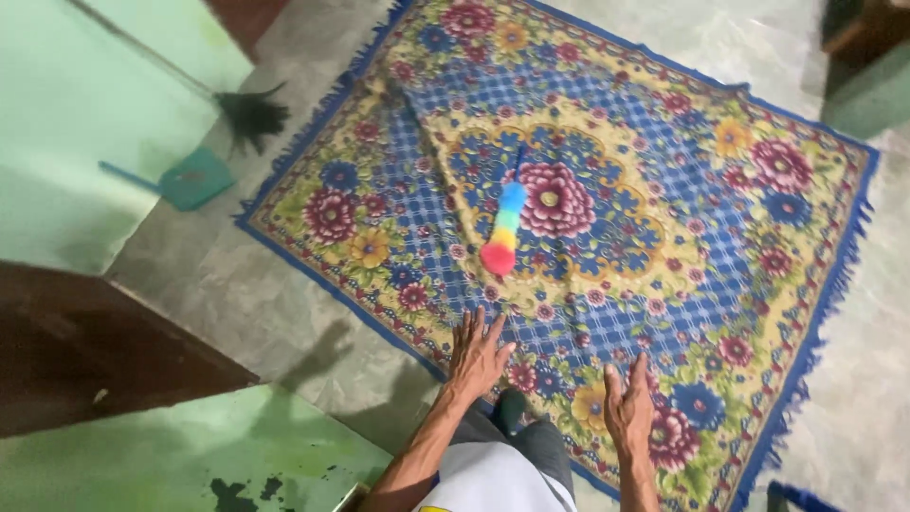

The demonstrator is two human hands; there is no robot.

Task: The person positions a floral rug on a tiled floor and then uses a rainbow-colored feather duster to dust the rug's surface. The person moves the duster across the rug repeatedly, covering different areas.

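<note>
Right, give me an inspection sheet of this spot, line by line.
Surface: flowered rug spread on a grey stone floor, one fold ridge across it.
Things in hand: rainbow duster lying on the rug, untouched.
Clutter: teal dustpan and dark broom by the wall.
Hands: left hand and right hand open, fingers spread, over the rug's near edge.
Cables: nothing seen.
Surroundings: green walls, dark wooden door.

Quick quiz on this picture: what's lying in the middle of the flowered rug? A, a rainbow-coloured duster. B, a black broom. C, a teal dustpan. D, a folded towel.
A: the rainbow-coloured duster lies on the middle of the flowered rug, beyond the open left hand and right hand; the teal dustpan and black broom are off the rug on the floor.
</note>
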